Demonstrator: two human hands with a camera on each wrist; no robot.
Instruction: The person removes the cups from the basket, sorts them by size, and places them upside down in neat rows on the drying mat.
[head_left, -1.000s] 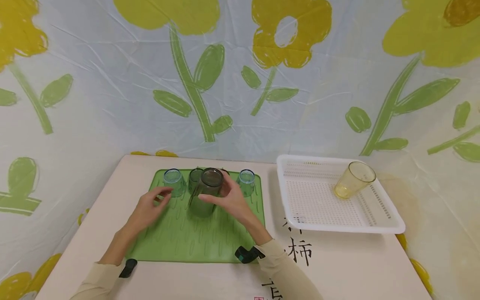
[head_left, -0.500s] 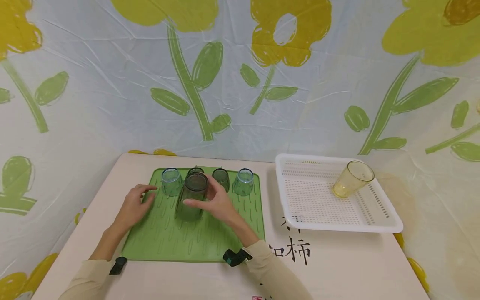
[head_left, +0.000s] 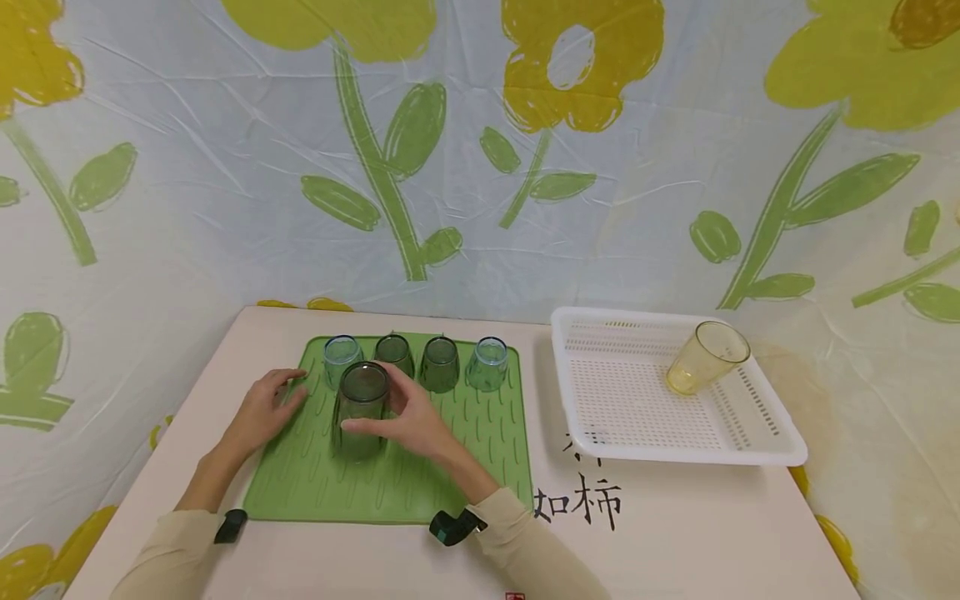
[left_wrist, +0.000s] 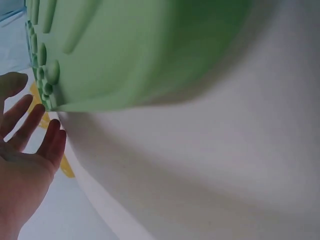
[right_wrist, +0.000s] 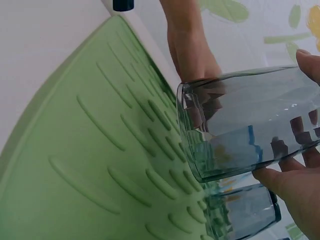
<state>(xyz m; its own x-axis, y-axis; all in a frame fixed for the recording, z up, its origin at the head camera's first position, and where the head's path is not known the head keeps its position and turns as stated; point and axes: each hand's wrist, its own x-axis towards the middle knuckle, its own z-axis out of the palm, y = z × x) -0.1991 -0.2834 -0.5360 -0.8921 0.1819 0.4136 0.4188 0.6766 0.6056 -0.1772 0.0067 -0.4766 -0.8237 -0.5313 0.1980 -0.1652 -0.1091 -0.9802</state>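
My right hand (head_left: 408, 417) grips a tall dark grey glass (head_left: 364, 408), thumb on the near side and fingers round the far side. The glass is mouth down over the left part of the green ridged mat (head_left: 450, 467). In the right wrist view the glass (right_wrist: 245, 125) has its rim close to the mat; whether they touch I cannot tell. My left hand (head_left: 262, 408) holds nothing, its fingers loosely bent at the mat's left edge. Behind the tall glass, a row of short glasses includes a bluish one (head_left: 341, 354) and a dark one (head_left: 439, 364).
A white plastic basket (head_left: 675, 454) stands on the right of the table, with a yellow glass (head_left: 705, 358) leaning inside. Another bluish glass (head_left: 487, 364) ends the row at the mat's right. A flowered cloth (head_left: 637, 233) hangs behind the table.
The right hand has carried the tall glass left and toward the near side, uncovering the short dark glasses. The left hand has drawn back left from beside the bluish glass.
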